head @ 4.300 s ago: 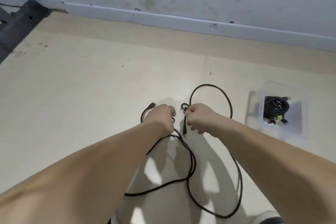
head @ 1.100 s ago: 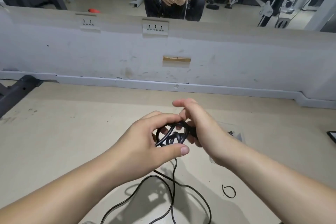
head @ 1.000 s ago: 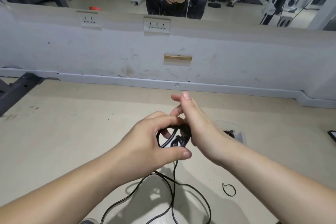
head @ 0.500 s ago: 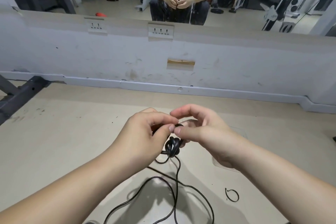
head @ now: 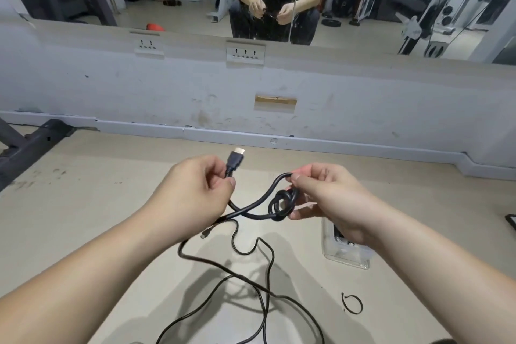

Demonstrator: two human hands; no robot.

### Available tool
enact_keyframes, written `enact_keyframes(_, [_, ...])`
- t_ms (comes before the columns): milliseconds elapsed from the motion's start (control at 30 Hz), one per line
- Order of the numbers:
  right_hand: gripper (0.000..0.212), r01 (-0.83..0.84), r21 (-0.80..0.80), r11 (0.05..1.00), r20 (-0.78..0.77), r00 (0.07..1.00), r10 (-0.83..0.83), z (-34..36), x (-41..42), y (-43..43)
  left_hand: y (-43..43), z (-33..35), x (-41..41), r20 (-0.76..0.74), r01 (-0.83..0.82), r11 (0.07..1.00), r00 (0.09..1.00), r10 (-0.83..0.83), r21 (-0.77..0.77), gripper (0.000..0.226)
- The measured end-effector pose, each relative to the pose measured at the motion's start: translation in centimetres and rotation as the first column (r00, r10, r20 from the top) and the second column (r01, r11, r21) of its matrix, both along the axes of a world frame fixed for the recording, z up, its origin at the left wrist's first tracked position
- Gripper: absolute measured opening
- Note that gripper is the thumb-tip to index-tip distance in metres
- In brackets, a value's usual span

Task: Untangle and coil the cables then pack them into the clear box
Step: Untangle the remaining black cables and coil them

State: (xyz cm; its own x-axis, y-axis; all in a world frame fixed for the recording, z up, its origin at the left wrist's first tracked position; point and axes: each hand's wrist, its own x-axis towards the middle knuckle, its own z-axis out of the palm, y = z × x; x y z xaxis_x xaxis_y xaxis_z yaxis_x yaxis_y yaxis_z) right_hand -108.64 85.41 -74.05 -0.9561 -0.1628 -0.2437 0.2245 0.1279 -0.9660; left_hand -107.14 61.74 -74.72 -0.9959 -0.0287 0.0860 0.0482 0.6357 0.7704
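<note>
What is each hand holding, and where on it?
Both hold the black cable: the left hand pinches it just below the plug, the right hand pinches the loop above the knot.

- Two hands, mid-frame: the left hand (head: pixel 192 190) and the right hand (head: pixel 326 198).
- Two black cables, told apart by thickness: a thick cable (head: pixel 251 207) at centre, a thin cable (head: pixel 268 260) lower centre; crossing strands leave the count uncertain.
- One knot (head: pixel 282 202), in the thick cable.
- Two connectors: a large plug (head: pixel 234 160) above centre, a small connector (head: pixel 206 233) below it.
- One clear box (head: pixel 346 255), right of centre.
- One black ring (head: pixel 351 304), lower right.
- Two wall outlets: one socket plate (head: pixel 148 46) upper left, a second socket plate (head: pixel 245 54) upper centre.
</note>
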Motion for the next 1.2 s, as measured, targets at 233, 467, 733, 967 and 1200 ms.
enact_keyframes(233, [0.014, 0.022, -0.057, 0.998, -0.012, 1.0, -0.022, -0.3, 1.0, -1.5, -0.6, -0.3, 0.3, -0.081, 0.006, 0.985, 0.997, -0.02, -0.174, 0.044])
enact_keyframes(467, [0.036, -0.097, -0.222, 0.97, 0.131, 0.983, 0.128, -0.5, 1.8, -3.1, 2.8, -1.1, 1.7, -0.288, 0.346, 0.937, 0.894, -0.344, -0.046, 0.056])
enact_keyframes(733, [0.039, -0.257, -0.396, 0.882, 0.193, 0.915, 0.354, 0.2, 0.8, -0.9, 1.8, -0.6, 0.8, -0.25, 0.183, 0.978, 0.947, -0.203, -0.101, 0.013])
enact_keyframes(967, [0.026, -0.181, -0.339, 0.923, 0.11, 0.967, 0.23, -0.6, 1.2, -1.6, 1.7, -0.1, 0.7, -0.004, 0.089, 0.937, 0.996, -0.093, 0.337, 0.017])
enact_keyframes(1200, [0.03, -0.106, -0.224, 0.969, 0.034, 0.993, 0.117, -0.1, 1.3, -1.6, 2.2, 0.8, 1.5, 0.059, 0.092, 0.797, 0.986, -0.157, 0.597, 0.018])
